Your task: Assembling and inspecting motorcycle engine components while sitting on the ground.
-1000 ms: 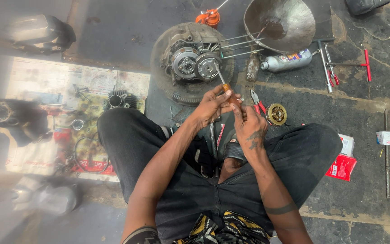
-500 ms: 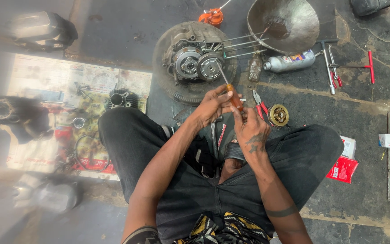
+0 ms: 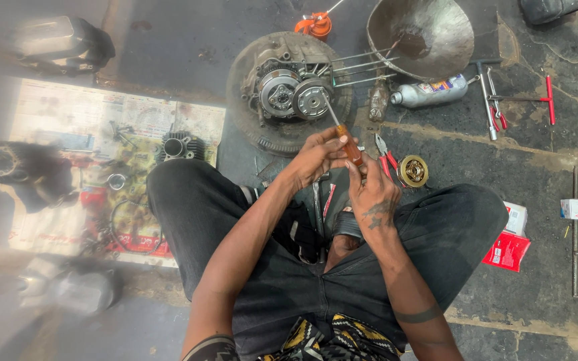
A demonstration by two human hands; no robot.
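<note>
Hands meet above the lap of a person seated on the floor (image 3: 543, 281). Left hand (image 3: 316, 155) has its fingers closed round the amber handle of a screwdriver (image 3: 344, 137); right hand (image 3: 372, 192) touches the handle's near end, fingers curled, grip unclear from this view. Screwdriver shaft slants away and to the left, its tip at or just above the clutch side of an engine block (image 3: 289, 93), which sits in a shallow round pan (image 3: 249, 124); contact cannot be confirmed. Judgement: step in hand is working a fastener or part on the clutch assembly; next move calls for seating the tip squarely and steadying the handle before turning. Near right: red-handled pliers (image 3: 386, 155) and brass-coloured round part (image 3: 413, 171). Far right: metal bowl (image 3: 436, 27), grey bottle (image 3: 429, 92), T-handle wrenches (image 3: 503, 100). Left: newspaper (image 3: 68, 127) with gaskets and a cylinder (image 3: 178, 146).
</note>
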